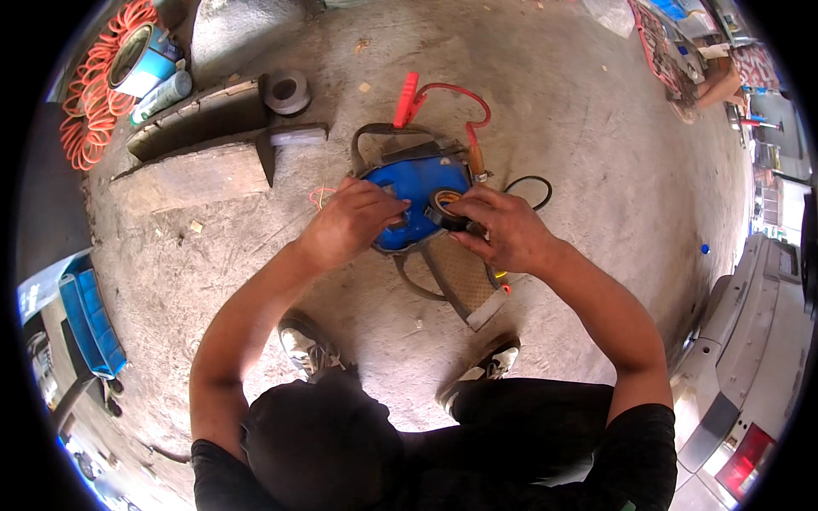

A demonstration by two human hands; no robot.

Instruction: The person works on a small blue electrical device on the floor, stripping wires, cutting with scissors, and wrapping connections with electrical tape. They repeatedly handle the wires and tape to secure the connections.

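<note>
The right hand (509,228) holds a roll of black tape (440,216) over a blue case (422,176) on the floor (613,187).
The tape sits at the tips of the right thumb and fingers, just to the right of the left hand (349,220). The left hand's fingers are bent at the case's top, but I can't tell if they pinch anything. The hands hide some of the case. Part of the tape is behind the right fingers, and the small dark bit under the left fingers is hard to make out.
</note>
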